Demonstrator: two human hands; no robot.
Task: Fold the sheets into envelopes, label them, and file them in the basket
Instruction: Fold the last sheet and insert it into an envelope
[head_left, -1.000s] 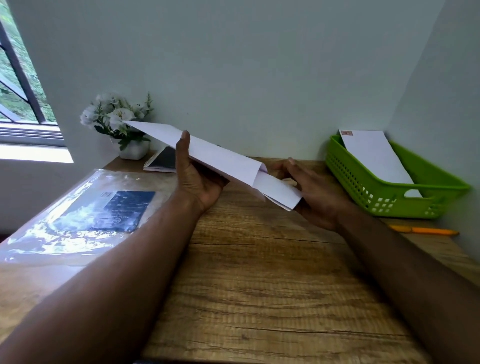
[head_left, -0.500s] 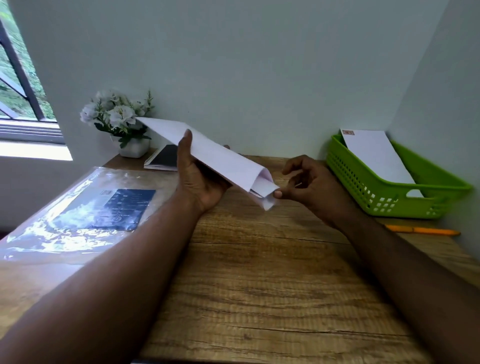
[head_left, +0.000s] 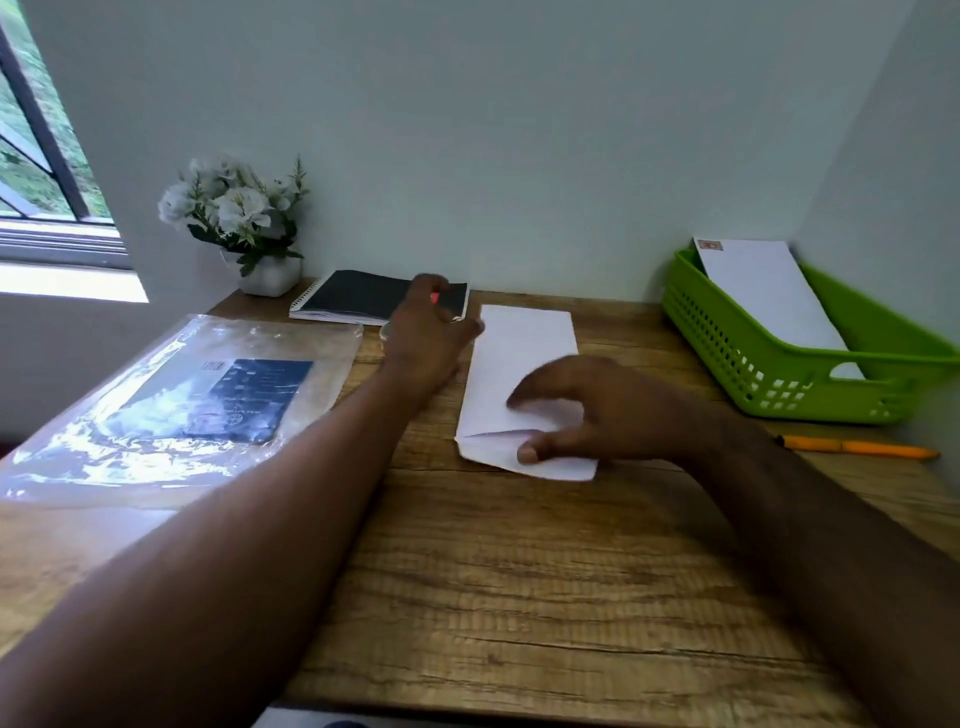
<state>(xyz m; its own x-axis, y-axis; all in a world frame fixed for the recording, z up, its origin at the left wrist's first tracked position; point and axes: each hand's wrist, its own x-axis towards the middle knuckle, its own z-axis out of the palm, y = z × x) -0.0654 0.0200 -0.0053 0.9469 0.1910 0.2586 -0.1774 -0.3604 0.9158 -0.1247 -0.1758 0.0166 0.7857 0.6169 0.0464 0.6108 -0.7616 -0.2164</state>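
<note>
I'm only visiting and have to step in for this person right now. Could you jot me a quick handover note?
Left hand: reaching by the black spiral notebook, something small and red at its fingers; its grip is blurred.
Right hand: pressing the white folded paper envelope flat on the wooden desk.
Done: one stamped white envelope stands in the green plastic basket.
Left: label this one, file it. Orange pen lies right.

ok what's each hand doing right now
left hand: blurred, grips something small with a red tip, near the notebook.
right hand: open, fingers resting on the folded envelope.
</note>
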